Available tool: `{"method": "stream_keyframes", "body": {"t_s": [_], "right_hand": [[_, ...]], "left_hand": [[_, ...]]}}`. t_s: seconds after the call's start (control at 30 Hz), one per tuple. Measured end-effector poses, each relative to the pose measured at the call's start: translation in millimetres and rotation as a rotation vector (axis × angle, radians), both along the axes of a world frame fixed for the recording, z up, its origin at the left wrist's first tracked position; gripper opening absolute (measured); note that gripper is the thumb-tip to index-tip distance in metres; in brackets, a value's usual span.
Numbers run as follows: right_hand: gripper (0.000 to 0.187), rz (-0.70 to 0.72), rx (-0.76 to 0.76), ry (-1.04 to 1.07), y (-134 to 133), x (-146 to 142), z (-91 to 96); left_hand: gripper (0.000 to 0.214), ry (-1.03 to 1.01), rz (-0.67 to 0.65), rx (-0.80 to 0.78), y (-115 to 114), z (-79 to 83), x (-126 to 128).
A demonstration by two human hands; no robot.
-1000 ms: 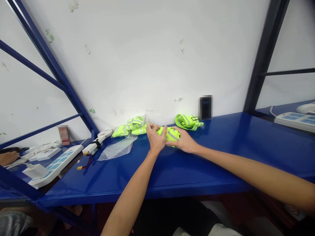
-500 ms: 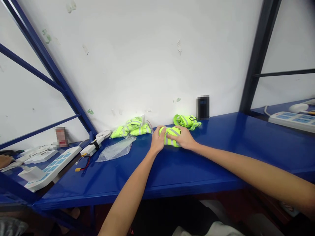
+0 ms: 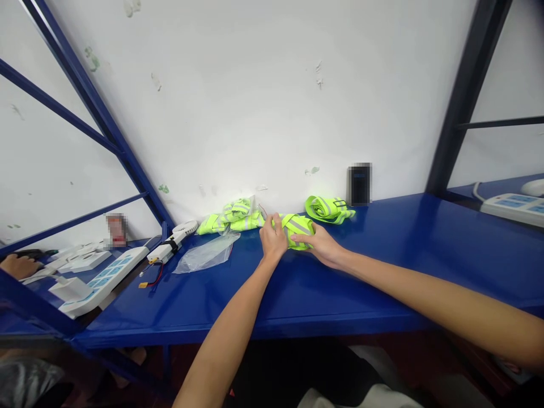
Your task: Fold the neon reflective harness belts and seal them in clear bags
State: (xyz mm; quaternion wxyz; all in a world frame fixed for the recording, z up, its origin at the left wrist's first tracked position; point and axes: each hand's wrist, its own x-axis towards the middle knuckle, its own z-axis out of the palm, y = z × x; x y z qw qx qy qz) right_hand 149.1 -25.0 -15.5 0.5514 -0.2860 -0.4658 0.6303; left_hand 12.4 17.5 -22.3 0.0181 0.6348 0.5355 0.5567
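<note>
On the blue workbench [image 3: 382, 266] near the white wall lies a rolled neon-yellow reflective vest [image 3: 298, 228] with grey stripes. My left hand [image 3: 273, 241] grips its left end with fingers curled over it. My right hand [image 3: 322, 245] cups the bundle from the right and underneath. A second rolled vest [image 3: 328, 208] sits behind and to the right. A loose heap of vests [image 3: 232, 216], partly in clear plastic, lies to the left by the wall.
An empty clear plastic bag [image 3: 207, 254] lies left of my hands. Further left are a small white fan [image 3: 181, 232], a wired connector [image 3: 149, 277] and a white power strip [image 3: 100, 280]. Another person's hand [image 3: 16, 264] shows at far left. Another power strip [image 3: 512, 207] is at right.
The rolled vest was pulled slightly away from the heap and turned between my hands. My right hand slipped from on top of the bundle to under its right side.
</note>
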Motion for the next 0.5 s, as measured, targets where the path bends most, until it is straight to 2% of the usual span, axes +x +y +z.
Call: {"method": "stream_keyframes", "body": {"t_s": [0.07, 0.17, 0.33, 0.4, 0.5], "right_hand": [[0.052, 0.01, 0.003, -0.01, 5.4, 2.0, -1.3], [0.049, 0.021, 0.027, 0.023, 10.8, 4.6, -3.1], [0.048, 0.21, -0.036, 0.054, 11.8, 7.3, -8.2], [0.047, 0.199, -0.056, 0.008, 11.7, 7.3, -9.6], [0.048, 0.069, -0.006, -0.055, 11.7, 5.9, -8.1]], "left_hand": [[0.044, -0.028, -0.034, -0.027, 0.1, -1.5, 1.0], [0.045, -0.07, -0.164, -0.037, 0.2, -4.0, 0.1], [0.048, -0.104, -0.388, -0.077, -3.2, -7.1, -6.2], [0.049, -0.094, -0.402, -0.093, -3.6, -7.6, -7.1], [0.047, -0.108, -0.337, -0.127, 0.1, -7.8, -4.7]]}}
